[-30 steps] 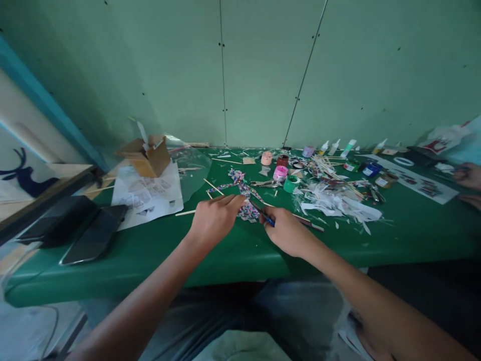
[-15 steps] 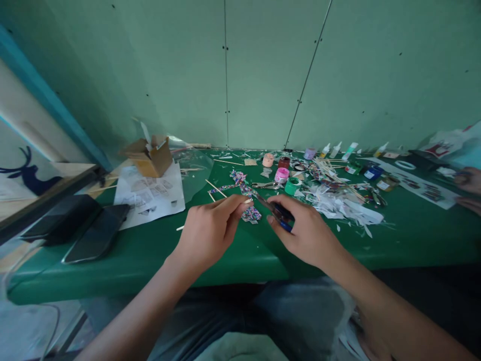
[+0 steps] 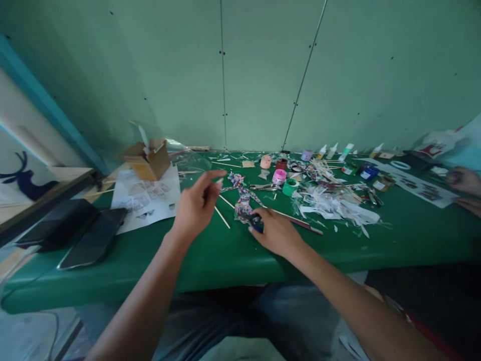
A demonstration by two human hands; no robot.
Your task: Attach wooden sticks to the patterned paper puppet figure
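Green-topped, the desk (image 3: 225,268) bore a speckled figure (image 3: 244,192) midway between front and back edges, likely for easy reach. The right hand (image 3: 278,231) clamped its fingers on a blue-handled tool (image 3: 250,218) over the figure's lower end; whether the left hand (image 3: 196,205), fingers curled, held anything was unclear.

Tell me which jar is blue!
The blue jar, on the right between the dark green jar and the brownish jar. Only it is blue; further left are the bright green jar, pink jar, peach jar, dark red jar and lilac jar.
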